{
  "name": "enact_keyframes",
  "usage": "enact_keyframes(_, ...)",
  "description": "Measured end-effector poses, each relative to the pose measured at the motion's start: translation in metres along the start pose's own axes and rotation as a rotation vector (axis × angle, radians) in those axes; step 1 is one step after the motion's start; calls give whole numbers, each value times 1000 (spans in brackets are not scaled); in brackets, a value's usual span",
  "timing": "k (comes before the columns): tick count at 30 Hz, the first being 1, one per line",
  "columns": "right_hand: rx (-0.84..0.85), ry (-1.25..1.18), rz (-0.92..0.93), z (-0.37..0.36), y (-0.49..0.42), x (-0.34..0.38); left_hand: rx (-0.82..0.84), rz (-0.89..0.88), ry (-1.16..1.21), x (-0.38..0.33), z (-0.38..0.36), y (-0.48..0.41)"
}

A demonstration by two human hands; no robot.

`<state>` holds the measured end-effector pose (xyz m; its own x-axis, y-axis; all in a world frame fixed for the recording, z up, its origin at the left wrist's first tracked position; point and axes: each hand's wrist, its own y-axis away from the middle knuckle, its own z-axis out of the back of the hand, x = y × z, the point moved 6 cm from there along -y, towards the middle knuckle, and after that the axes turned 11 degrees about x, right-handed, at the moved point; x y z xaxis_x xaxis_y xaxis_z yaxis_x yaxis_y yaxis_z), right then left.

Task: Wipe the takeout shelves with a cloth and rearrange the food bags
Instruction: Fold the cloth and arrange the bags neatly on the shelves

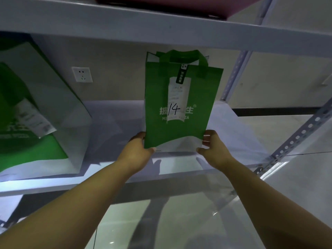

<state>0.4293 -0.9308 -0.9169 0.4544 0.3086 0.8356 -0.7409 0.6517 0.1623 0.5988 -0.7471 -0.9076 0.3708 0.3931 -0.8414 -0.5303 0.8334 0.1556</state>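
Head view: green bag (pixel 179 131) gripped between left hand (pixel 136 150) and right hand (pixel 214 150)

I count green food bags, two: centre bag (pixel 179 130), left bag (pixel 45 108). Paper receipts, two: centre receipt (pixel 177 97), left receipt (pixel 34 119). Shelf boards, two: upper board (pixel 125 22), lower board (pixel 115 133). Perforated uprights at right, two: far upright (pixel 235 74), near upright (pixel 294 139). Hands, two: left hand (pixel 136 150), right hand (pixel 213 148). Wall socket (pixel 82 74), one. Maroon item (pixel 179 4), one.
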Motion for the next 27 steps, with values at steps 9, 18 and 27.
enact_keyframes(9, 124, 0, 57, -44, 38, 15, -54, 66, 69, 34, 25, 59)
enact_keyframes(18, 214, 12, 79, -71, 41, 29, -118, 108, 132, 51, 47, 80)
enact_keyframes(27, 121, 111, -6, -60, 51, 31, -83, 151, 170, 52, 47, 86)
